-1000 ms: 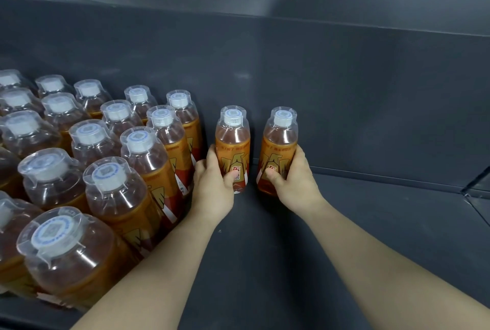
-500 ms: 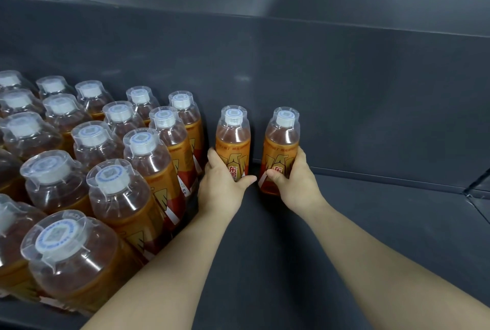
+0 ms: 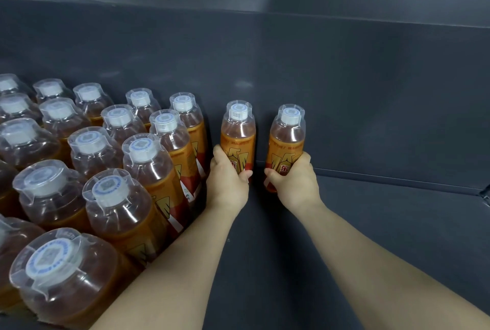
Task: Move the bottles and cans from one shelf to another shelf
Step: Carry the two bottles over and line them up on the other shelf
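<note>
Now | dark grey shelf [image 3: 376, 226], back wall [image 3: 344, 85] | left hand [image 3: 227, 181] grips left bottle [image 3: 238, 134] | right hand [image 3: 294, 181] grips right bottle [image 3: 287, 136]

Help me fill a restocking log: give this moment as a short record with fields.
left grip: fingers curled round the left bottle, low on its label
right grip: fingers curled round the right bottle, low on its label
held bottles: upright, apart from each other, white caps, close to the back wall; bases hidden behind the grips
packed bottles: upright rows on the left of the shelf floor, same amber drink and orange labels
</note>
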